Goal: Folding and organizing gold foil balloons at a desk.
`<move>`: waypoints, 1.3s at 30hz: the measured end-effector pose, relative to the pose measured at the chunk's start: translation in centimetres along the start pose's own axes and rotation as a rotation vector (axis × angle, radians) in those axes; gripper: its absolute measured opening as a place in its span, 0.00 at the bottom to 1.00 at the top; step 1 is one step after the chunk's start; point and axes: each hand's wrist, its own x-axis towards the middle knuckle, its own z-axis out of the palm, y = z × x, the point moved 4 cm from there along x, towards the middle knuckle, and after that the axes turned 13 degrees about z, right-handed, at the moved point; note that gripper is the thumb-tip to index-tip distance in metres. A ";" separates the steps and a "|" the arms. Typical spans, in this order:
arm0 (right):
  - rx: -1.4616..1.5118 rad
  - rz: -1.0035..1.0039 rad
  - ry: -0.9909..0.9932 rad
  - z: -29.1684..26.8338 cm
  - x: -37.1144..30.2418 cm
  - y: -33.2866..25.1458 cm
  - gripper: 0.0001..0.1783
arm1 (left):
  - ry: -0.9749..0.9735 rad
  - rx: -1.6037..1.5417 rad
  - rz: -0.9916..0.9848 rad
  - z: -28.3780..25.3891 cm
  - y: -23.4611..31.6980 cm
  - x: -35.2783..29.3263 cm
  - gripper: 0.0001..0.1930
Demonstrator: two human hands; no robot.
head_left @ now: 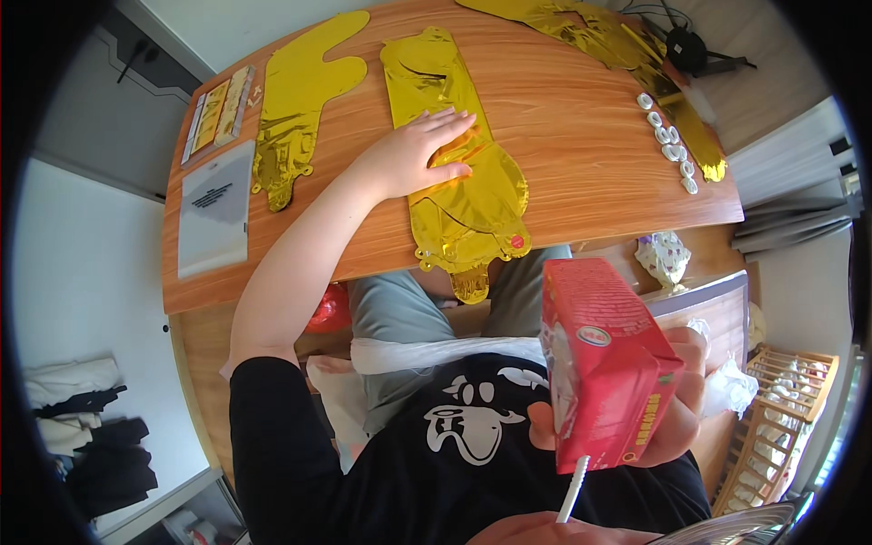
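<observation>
Left hand (414, 156), spread on gold foil (495, 186) at twelve o'clock, should press evenly; right hand (683, 406), gripping red carton (610, 363) at four, lightly.

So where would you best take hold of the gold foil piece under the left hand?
I'd probably pinch the gold foil piece by its narrow tab, coming from the person's side: that end juts beyond the table, while the left hand lies across the middle.

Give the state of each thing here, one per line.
Left hand: resting on middle balloon
Right hand: gripping carton
Carton: tilted, straw inserted
Middle balloon: flat, uninflated
Left balloon: flat, uninflated
Far foil: creased, uninflated
White rolls: loosely lined up
Pouch: lying flat
</observation>
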 end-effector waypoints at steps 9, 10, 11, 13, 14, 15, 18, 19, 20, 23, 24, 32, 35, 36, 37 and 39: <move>0.002 -0.043 -0.168 0.2 -0.2 0.7 0.25 | -0.017 0.020 -0.015 0.0 0.1 -0.2 0.39; -0.031 -0.029 -0.201 -0.2 -0.1 1.0 0.24 | -0.015 0.019 -0.015 0.1 0.1 0.1 0.39; -0.017 0.137 -0.288 -1.5 -3.1 2.7 0.26 | -0.011 0.008 0.004 0.2 0.3 1.1 0.39; 0.015 0.106 -0.269 -1.1 -2.7 2.8 0.28 | -0.020 0.012 -0.014 0.0 0.3 0.5 0.39; 0.018 0.076 -0.248 -1.0 -2.2 2.4 0.31 | -0.020 0.011 -0.015 0.1 0.2 0.3 0.39; 0.021 0.045 -0.226 -0.8 -1.6 2.0 0.33 | -0.022 0.021 -0.016 0.0 0.1 0.1 0.39; 0.032 -0.025 -0.201 -0.5 -0.9 1.7 0.38 | -0.025 0.037 -0.030 -0.2 0.0 -0.9 0.39; 0.033 -0.066 -0.197 -0.3 -0.9 1.6 0.41 | -0.023 0.040 -0.039 -0.4 0.0 -1.3 0.39; -0.005 -0.069 -0.194 -1.4 -1.1 1.7 0.41 | -0.008 0.022 -0.008 0.0 0.0 0.2 0.39; 0.048 -0.005 -0.332 -2.4 -2.9 3.3 0.44 | -0.007 -0.011 -0.003 0.1 0.2 0.5 0.39; 0.038 -0.009 -0.328 -2.3 -2.9 3.3 0.43 | -0.009 -0.012 -0.008 0.1 0.3 0.5 0.39; -0.026 -0.101 -0.226 -0.3 -0.4 1.2 0.32 | -0.017 0.021 -0.022 -0.1 0.1 -0.5 0.38; 0.019 -0.035 -0.181 -0.7 -0.5 1.3 0.33 | -0.022 0.018 -0.024 0.0 0.2 0.1 0.39; 0.012 -0.015 -0.199 -0.9 -0.6 1.4 0.34 | -0.023 0.015 -0.024 0.0 0.3 0.3 0.39; 0.006 0.005 -0.216 -0.9 -0.6 1.4 0.34 | -0.025 0.012 -0.023 0.0 0.3 0.4 0.39; 0.032 -0.016 -0.190 -0.5 -0.4 1.4 0.34 | -0.022 0.020 -0.016 0.0 0.2 0.2 0.39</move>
